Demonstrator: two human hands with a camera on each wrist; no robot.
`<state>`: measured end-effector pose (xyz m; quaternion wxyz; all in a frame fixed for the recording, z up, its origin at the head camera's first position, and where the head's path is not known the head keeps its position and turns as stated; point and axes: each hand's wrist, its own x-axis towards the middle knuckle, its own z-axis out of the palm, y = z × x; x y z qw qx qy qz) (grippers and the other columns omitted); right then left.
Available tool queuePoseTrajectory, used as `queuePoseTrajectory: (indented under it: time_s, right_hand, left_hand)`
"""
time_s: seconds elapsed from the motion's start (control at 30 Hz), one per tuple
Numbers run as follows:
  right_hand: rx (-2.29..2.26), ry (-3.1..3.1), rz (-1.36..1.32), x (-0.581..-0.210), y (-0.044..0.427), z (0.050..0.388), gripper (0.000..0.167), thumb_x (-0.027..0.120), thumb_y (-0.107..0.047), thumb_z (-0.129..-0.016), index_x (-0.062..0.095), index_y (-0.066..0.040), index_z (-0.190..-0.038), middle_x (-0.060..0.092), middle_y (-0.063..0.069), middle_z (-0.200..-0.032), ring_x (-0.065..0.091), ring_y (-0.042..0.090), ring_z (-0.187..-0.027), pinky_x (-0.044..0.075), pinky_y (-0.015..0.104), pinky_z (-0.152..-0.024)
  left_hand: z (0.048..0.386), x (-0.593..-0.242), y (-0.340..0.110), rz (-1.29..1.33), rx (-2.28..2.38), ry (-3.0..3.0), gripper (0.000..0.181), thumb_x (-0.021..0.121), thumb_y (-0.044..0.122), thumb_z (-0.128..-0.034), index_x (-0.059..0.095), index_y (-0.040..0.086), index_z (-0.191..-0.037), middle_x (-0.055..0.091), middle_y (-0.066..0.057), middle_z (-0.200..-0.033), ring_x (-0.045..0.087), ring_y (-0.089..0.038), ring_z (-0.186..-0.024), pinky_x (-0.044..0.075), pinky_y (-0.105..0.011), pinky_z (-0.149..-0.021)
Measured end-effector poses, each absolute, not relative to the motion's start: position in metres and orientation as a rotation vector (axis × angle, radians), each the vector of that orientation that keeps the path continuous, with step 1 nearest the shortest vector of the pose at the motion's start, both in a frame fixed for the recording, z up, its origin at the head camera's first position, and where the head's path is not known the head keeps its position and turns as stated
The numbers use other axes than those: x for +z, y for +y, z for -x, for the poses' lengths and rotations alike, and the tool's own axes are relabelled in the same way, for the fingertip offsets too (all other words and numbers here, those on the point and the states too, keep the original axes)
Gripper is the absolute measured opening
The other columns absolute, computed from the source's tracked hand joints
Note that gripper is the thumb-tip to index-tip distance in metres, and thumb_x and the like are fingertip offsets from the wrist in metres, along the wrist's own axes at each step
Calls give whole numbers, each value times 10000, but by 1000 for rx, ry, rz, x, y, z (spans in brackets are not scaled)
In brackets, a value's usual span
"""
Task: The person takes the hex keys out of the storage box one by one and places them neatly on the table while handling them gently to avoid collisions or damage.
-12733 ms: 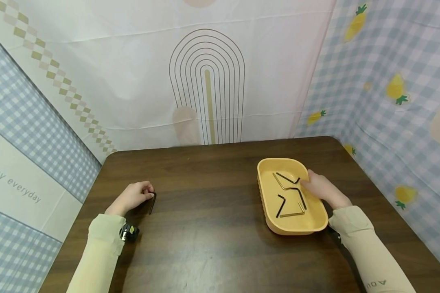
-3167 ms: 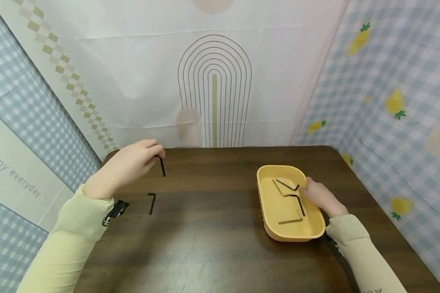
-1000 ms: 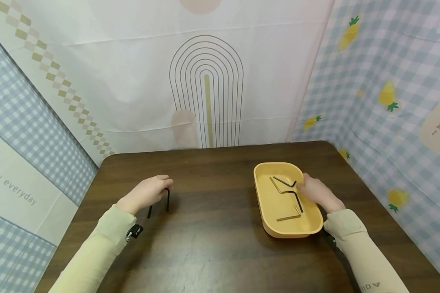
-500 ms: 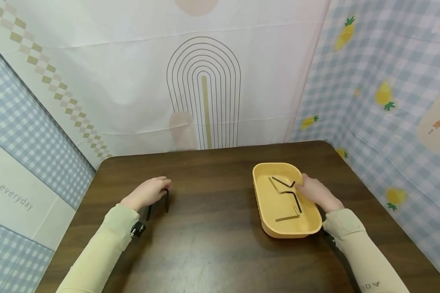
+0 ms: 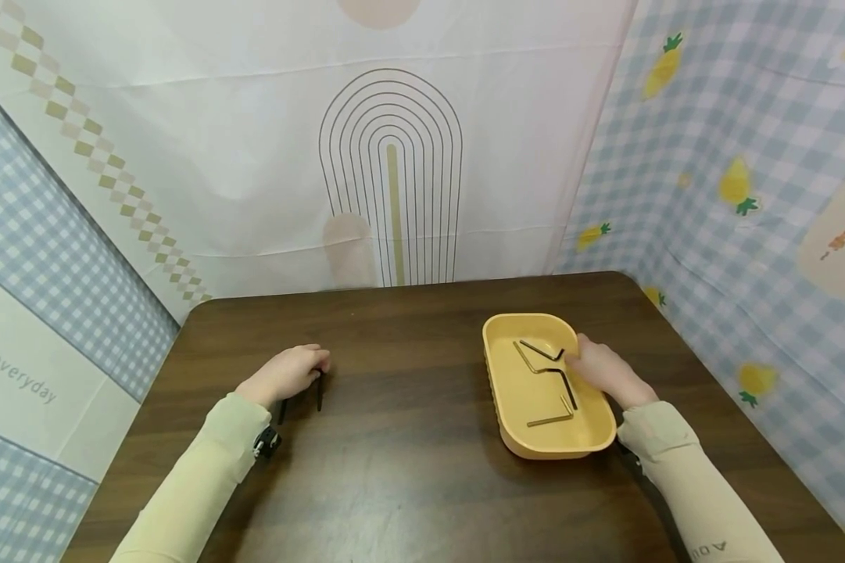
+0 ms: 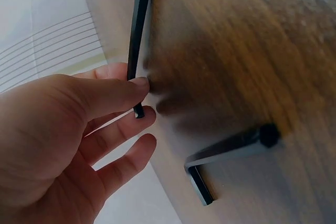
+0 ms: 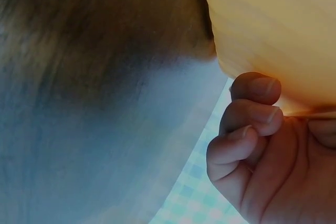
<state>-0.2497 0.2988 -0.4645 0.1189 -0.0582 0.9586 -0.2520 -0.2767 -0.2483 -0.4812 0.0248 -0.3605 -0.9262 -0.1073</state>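
My left hand [image 5: 288, 374] pinches a black hex key [image 6: 137, 30] between thumb and fingers, low over the left part of the table. A second black hex key [image 6: 231, 148] lies on the wood beside it, partly hidden by the hand in the head view. On the right, my right hand [image 5: 605, 369] grips the right rim of a yellow plastic basket [image 5: 491, 375]. Inside lie several hex keys: a brass-coloured one [image 5: 550, 422] near the front, another brass-coloured one [image 5: 524, 356] farther back, and two black ones, including a black hex key [image 5: 568, 389] by the right wall.
A dark brown wooden table [image 5: 408, 438] spans the area between the hands. Behind it hangs a white patterned cloth [image 5: 267, 156]; blue checked cloth [image 5: 717, 234] with pineapples runs along the right side. A black watch-like strap [image 5: 267, 442] sits on the left wrist.
Since 12.7 seconds ago, a black hex key has left the basket and is in my left hand; another lies released on the table. Over the last second, the left hand has lowered slightly.
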Motion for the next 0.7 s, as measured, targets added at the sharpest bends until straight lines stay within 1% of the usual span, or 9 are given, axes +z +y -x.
queuePoseTrajectory:
  time_s: [0.3,0.53,0.7]
  right_hand:
    - [-744,2793,170,-463,298,250,583,418,-179,-1041,239,215,-1432,630,316,-1065,674,259,-786,532,402,-656]
    - [-750,2775,164,-462,298,250,584,415,-182,-1037,240,211,-1432,632,312,-1066,676,248,-774,539,407,-669]
    - [-771,2751,154,-462,298,250,585,413,-188,-1042,228,200,-1439,656,253,-982,678,220,-709,545,390,-637]
  left_hand:
    - [277,-484,-249,1111,-331,-2864,206,665,-115,-823,626,83,-858,585,-26,-846,600,-186,-758,523,-378,-696]
    - [276,-485,-250,1148,-343,-2800,224,676,-137,-790,615,69,-854,569,-26,-836,598,-187,-732,520,-373,-659]
    - [275,-484,-248,1098,-334,-2869,210,674,-122,-823,633,79,-866,585,-23,-857,616,-193,-762,528,-378,-691]
